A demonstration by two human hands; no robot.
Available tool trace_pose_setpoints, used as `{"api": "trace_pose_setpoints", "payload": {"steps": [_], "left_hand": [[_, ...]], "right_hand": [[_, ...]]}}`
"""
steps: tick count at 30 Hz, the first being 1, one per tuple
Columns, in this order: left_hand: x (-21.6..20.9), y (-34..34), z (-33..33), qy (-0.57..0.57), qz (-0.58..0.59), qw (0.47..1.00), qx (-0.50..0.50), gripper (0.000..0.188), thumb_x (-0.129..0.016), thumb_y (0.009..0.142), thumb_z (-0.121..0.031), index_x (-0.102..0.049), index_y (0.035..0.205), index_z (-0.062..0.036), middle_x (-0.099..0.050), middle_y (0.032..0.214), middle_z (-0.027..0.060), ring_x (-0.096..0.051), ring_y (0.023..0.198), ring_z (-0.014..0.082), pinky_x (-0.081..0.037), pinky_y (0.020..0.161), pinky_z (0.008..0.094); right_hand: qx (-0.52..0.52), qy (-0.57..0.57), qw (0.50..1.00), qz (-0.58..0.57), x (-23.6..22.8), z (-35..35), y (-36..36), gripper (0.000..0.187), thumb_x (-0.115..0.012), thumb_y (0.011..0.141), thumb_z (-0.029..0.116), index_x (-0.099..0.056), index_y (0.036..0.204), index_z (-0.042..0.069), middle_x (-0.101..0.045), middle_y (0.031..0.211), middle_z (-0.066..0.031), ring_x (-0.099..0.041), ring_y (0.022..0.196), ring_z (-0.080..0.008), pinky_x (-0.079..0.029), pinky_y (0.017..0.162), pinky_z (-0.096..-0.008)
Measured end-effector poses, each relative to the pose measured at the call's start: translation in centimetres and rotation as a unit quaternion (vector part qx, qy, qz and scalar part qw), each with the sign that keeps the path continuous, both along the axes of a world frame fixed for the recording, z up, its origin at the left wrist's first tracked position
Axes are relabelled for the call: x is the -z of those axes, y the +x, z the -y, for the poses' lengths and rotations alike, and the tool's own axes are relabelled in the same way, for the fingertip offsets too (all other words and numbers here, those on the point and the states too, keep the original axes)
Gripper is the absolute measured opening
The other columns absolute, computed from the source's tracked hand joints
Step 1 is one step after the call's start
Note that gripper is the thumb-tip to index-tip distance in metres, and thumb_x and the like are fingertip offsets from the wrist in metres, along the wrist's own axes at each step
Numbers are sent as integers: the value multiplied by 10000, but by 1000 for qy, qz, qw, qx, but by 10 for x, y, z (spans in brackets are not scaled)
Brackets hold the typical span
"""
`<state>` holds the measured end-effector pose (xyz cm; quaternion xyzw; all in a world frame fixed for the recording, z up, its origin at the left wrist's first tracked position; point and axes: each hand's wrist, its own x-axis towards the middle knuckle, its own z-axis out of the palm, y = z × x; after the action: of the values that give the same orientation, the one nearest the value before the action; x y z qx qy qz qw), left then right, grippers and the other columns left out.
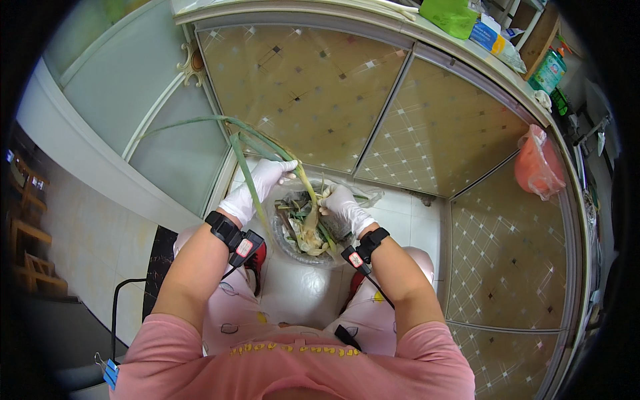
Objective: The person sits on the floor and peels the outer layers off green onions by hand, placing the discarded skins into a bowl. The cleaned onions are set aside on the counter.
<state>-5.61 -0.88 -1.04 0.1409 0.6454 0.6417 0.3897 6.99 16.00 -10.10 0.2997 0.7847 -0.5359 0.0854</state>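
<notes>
My left hand [263,181], in a white glove, grips a long green onion stalk [243,157] whose leaves arch up and to the left in front of the cabinet doors. My right hand [341,203], also gloved in white, pinches the pale lower end of the stalk [308,190] over a round bin lined with a clear bag [287,241]. The bin holds several green and yellowish vegetable trimmings [308,230]. Black bands with small devices sit on both wrists.
Patterned brown cabinet doors [313,93] stand right behind the bin. An orange plastic bag [537,163] hangs at the right. A green box [450,15] and packages lie on the counter above. My knees flank the bin on white floor tiles [407,220].
</notes>
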Motion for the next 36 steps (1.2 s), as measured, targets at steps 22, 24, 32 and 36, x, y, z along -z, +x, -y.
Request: {"api": "trace_pose_setpoints", "payload": {"steps": [22, 24, 32, 36], "left_hand": [[1, 0, 2, 14, 50, 995, 80, 133, -590, 827, -143, -614, 901, -34, -601, 793, 3, -501, 629, 61, -337, 491, 183], [1, 1, 4, -2, 8, 997, 82, 134, -591, 827, -142, -617, 903, -35, -598, 789, -1, -486, 617, 59, -328, 489, 187], [3, 1, 3, -2, 29, 998, 62, 107, -592, 828, -125, -617, 871, -30, -587, 746, 0, -446, 570, 64, -314, 487, 197], [-1, 4, 6, -1, 34, 999, 38, 95, -589, 826, -109, -616, 839, -19, -586, 731, 12, -445, 560, 74, -319, 485, 201]], "right_hand": [[-11, 75, 958, -278, -80, 32, -6, 244, -729, 725, 137, -617, 898, 6, -619, 726, -30, -542, 638, -76, -467, 614, -225], [-7, 73, 958, -279, -81, 32, -5, 216, -726, 726, 128, -618, 863, 3, -613, 705, -23, -537, 624, -69, -463, 598, -224], [19, 139, 943, -303, -84, 40, 1, 173, -734, 708, 114, -611, 749, -1, -609, 665, -43, -541, 591, -76, -449, 553, -233], [39, 124, 945, -301, -80, 44, 0, 167, -726, 701, 110, -599, 723, 3, -606, 646, -69, -553, 571, -119, -451, 549, -254]]}}
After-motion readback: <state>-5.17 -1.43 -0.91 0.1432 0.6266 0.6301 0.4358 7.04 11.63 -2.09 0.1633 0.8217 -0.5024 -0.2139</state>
